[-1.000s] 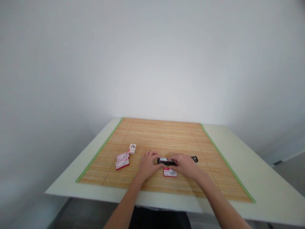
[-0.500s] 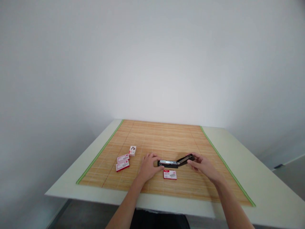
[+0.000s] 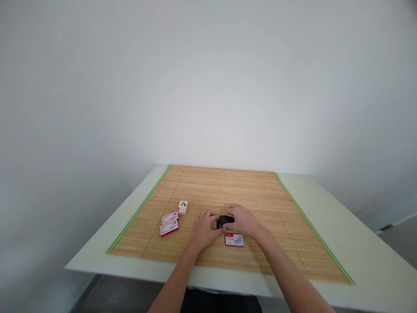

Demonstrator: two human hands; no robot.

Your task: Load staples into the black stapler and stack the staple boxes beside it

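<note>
A black stapler (image 3: 225,220) lies folded closed on the bamboo mat, partly hidden by my fingers. My left hand (image 3: 206,227) is at its left end, thumb and index finger on either side of it. From the right, my right hand (image 3: 243,219) grips the stapler's body, covering most of that half. Just in front of the stapler, below my right hand, a red-and-white staple box (image 3: 234,240) lies flat.
Two red-and-white staple boxes lie at the left, a front one (image 3: 169,228) and a back one (image 3: 170,218). Behind them is a small white box (image 3: 183,208) with a stapler picture. The green-edged bamboo mat (image 3: 224,187) covers much of the white table (image 3: 130,204), which meets the wall.
The stapler, spread wide before, is now folded shut. My right hand has swung leftward over it, close to my left hand, which stays nearly in place. The view has shifted slightly.
</note>
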